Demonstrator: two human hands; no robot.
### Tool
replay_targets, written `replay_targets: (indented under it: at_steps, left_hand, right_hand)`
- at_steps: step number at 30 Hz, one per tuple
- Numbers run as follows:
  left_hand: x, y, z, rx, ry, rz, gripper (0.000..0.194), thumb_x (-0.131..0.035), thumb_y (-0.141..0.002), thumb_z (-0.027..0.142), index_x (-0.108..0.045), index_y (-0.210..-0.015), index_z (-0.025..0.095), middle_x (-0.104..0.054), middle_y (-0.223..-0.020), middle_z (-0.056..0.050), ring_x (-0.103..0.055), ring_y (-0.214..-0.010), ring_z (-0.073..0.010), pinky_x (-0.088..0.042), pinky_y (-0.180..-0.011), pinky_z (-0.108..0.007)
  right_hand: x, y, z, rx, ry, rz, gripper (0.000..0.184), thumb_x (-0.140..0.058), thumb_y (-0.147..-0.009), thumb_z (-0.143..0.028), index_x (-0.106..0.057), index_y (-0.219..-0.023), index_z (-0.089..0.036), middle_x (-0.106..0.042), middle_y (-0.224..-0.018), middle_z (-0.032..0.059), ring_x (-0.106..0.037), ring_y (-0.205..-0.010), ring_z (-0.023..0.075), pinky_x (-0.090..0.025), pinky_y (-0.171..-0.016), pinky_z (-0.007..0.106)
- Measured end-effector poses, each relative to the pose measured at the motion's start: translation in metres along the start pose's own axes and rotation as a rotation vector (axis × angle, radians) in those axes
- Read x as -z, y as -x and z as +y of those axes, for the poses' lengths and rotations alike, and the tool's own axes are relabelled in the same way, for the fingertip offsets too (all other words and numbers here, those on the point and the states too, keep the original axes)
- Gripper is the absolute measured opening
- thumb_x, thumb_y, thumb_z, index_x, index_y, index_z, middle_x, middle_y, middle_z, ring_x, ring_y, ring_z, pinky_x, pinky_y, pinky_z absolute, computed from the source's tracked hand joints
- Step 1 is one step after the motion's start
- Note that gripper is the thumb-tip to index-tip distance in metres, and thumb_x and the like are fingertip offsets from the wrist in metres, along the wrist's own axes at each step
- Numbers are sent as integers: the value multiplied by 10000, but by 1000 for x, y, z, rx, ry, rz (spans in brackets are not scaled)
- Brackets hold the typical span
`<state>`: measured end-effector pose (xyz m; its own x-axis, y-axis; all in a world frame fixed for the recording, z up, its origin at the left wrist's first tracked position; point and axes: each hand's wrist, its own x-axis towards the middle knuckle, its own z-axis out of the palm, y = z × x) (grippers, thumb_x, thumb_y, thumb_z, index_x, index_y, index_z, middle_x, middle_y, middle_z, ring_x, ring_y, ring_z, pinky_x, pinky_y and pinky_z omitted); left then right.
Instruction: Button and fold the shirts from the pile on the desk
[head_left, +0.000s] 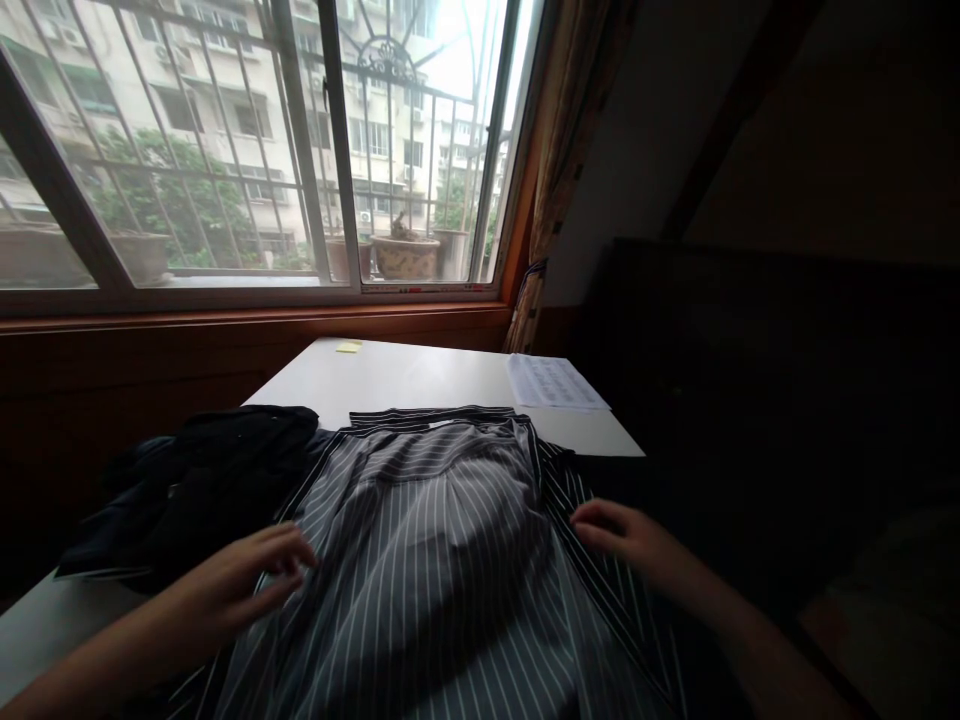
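No legible txt, incl. sheets (559, 383)

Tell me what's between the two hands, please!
The striped shirt lies between the left hand and the right hand, as the head view shows.

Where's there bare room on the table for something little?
The table is bare at the far end, between the note, papers and shirt. A smaller bare bit is bottom left, between the dark clothes and left arm. The middle is crowded: the shirt spreads there, left hand and right hand by its sides.
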<state>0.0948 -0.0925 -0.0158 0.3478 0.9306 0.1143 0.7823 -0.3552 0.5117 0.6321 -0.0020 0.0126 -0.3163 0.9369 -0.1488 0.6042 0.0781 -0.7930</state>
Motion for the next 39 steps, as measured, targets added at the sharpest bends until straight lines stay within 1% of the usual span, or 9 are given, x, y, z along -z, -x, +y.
replay_targets:
  at_steps: [2,5,10,17,22,26,31,35,39]
  left_hand:
    - [8,-50,-4,47,73,46,338,-487,-959,479,-703,-1078,249,-681,-1099,-63,-657,-981,-218,-545,-861,-301]
    - [-5,-113,-19,92,69,203,408,-499,-935,491,-680,-1168,210,-657,-1222,-101,-618,-1144,-277,-501,-1011,-399]
    - [-60,-166,-31,-17,-108,260,457,-454,-970,404,-621,-1338,190,-560,-1440,-120,-449,-1386,-306,-344,-1176,-494]
    - [-98,-152,-34,-51,-342,118,447,-456,-1003,389,-536,-1439,333,-446,-1565,-44,-307,-1490,-318,-225,-1199,-603]
    - [-93,-118,-34,-120,-334,89,456,-484,-993,365,-519,-1447,372,-460,-1555,-21,-356,-1469,-315,-262,-1198,-595]
    - [-68,-103,-32,-93,-268,150,411,-490,-986,400,-594,-1380,349,-544,-1483,-27,-476,-1380,-296,-378,-1164,-514]
    - [-20,-119,-60,146,-319,354,422,-417,-976,420,-657,-1247,203,-634,-1305,-118,-575,-1205,-318,-461,-1052,-459]
    - [-8,-139,-92,328,-391,263,506,-438,-931,377,-565,-1339,106,-654,-1224,-183,-621,-1112,-335,-466,-998,-453]
    - [-13,-155,-99,451,-296,171,587,-506,-884,359,-486,-1409,97,-665,-1192,-203,-637,-1105,-354,-490,-922,-434]
  right_hand:
    - [-5,-43,10,80,98,262,346,-575,-883,-481,-686,-1065,-209,-679,-1087,93,-635,-1018,265,-493,-934,387]
    - [-21,-96,29,113,364,559,417,-577,-866,-424,-635,-1212,-199,-628,-1166,124,-573,-1137,306,-429,-1040,469]
    - [-62,-129,51,88,683,592,481,-575,-905,-386,-554,-1361,-236,-526,-1372,136,-476,-1269,329,-405,-1064,482]
    - [-87,-104,55,74,816,593,395,-514,-953,-352,-604,-1327,-261,-540,-1390,106,-501,-1232,321,-429,-1040,460]
    - [-95,-72,52,86,826,567,362,-532,-940,-332,-623,-1285,-269,-579,-1353,104,-537,-1190,322,-459,-989,460]
    - [-81,-62,43,125,770,506,250,-537,-951,-375,-664,-1122,-244,-655,-1181,100,-593,-1081,295,-470,-947,418]
    - [-38,-93,30,54,639,579,310,-489,-985,-428,-686,-1014,-190,-688,-1101,117,-600,-1078,278,-427,-996,375]
    - [-24,-134,31,-80,564,556,367,-537,-947,-457,-749,-969,-158,-730,-1051,145,-649,-1047,277,-436,-969,358]
    - [-29,-162,39,-162,490,546,346,-623,-870,-476,-778,-942,-175,-771,-964,123,-697,-946,268,-474,-834,328]
